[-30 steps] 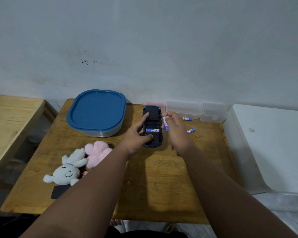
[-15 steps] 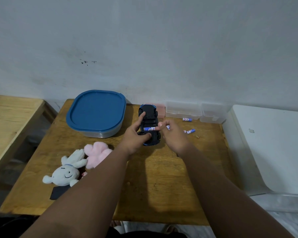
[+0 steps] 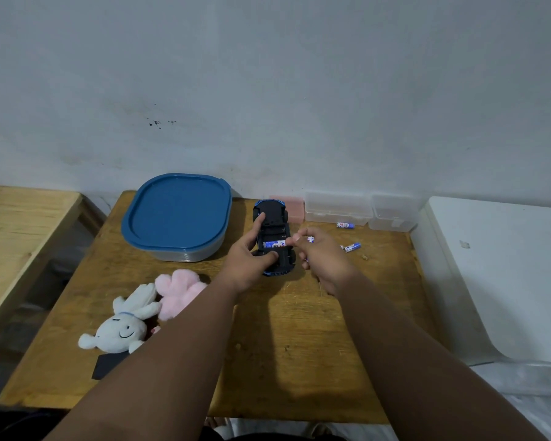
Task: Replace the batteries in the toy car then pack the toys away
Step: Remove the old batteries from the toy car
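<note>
Where the toy car lies: the blue plastic toy car [image 3: 275, 218], black underneath, is upside down on the brown wooden table [image 3: 299, 345], near the far edge and between the two hands.
Left hand: the left hand [image 3: 248, 261] grips the toy car, with the forefinger stretched along the underside and the thumb pressing on the near part.
Battery bay: a blue-and-white cylindrical battery [image 3: 273, 244] lies crosswise in the open bay.
Right hand: the right hand [image 3: 323, 259] touches the right end of this battery with one fingertip [image 3: 296, 238]. Its other fingers are curled round a second battery [image 3: 310, 239], of which only a small part shows.
Change: one second ago the right hand held the second battery upright just beside the car, away from the bay. Since then it has come to the end of the battery in the bay. The left hand keeps the same grip.
Loose batteries: two spare batteries [image 3: 350, 247] lie on the table to the right of the right hand.
Toys: a white plush rabbit [image 3: 121, 326] and a pink plush toy [image 3: 180, 289] lie touching on the near left part of the table, as before.
Container: a clear plastic container with blue lid [image 3: 178, 214] stands left of the car, with the lid on.
</note>
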